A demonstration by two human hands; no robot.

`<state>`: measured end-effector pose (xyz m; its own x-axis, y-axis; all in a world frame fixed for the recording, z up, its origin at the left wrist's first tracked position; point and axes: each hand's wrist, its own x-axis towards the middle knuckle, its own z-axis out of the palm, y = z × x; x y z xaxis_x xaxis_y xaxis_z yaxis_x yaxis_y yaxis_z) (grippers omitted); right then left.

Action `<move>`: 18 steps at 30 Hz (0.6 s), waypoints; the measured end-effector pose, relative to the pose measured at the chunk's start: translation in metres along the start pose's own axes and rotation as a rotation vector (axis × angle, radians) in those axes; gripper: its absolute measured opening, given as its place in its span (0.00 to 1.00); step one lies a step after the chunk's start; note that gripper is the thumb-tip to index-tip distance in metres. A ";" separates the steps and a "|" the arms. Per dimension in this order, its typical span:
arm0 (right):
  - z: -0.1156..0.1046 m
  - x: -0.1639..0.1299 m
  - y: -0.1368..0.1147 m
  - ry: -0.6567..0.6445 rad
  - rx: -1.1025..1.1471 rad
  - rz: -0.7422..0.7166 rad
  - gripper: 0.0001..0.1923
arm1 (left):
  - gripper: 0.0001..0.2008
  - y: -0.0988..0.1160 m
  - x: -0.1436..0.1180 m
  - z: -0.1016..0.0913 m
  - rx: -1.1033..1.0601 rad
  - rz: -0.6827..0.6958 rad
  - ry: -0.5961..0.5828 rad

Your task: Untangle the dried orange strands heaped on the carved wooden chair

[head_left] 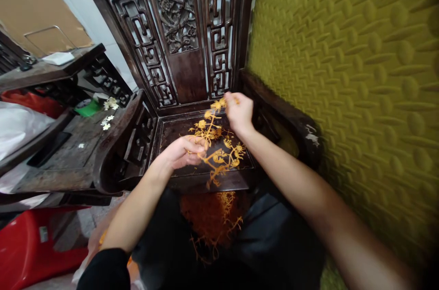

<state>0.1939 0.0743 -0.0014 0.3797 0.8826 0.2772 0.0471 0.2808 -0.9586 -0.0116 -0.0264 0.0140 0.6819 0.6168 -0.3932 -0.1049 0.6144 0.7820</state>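
Note:
My left hand [187,150] pinches a stem of a yellow, many-branched plastic-looking sprig [219,157] with small flower-like clusters. Higher and to the right, my right hand [239,110] is closed on the upper end of the same sprig. Its branches hang between and below my hands, over the dark wooden chair seat [168,134]. More yellow pieces lie on the seat behind my hands. Further orange-yellow branches [226,207] show lower down between my legs, in front of a reddish-brown surface. My right fingertips are partly hidden.
The chair's carved back [190,75] rises behind the seat. A yellow-green textured panel [350,75] fills the right side. At left, a wooden side table [68,162] holds green tape [85,108], white flower pieces [107,122] and a dark flat object [50,149]. A red stool [30,249] stands lower left.

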 end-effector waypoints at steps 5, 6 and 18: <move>-0.008 0.025 0.016 0.111 0.337 0.476 0.13 | 0.08 0.002 -0.004 -0.010 0.019 -0.021 0.026; -0.006 0.020 0.015 0.027 0.383 0.504 0.11 | 0.07 0.002 -0.003 -0.013 0.009 -0.018 0.025; -0.004 -0.006 -0.005 -0.370 0.526 0.483 0.14 | 0.07 -0.001 0.007 -0.039 -0.015 -0.053 0.097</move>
<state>0.1951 0.0658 0.0019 -0.0883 0.9938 -0.0679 -0.5203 -0.1041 -0.8476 -0.0348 -0.0033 -0.0090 0.6132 0.6280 -0.4792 -0.0823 0.6541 0.7519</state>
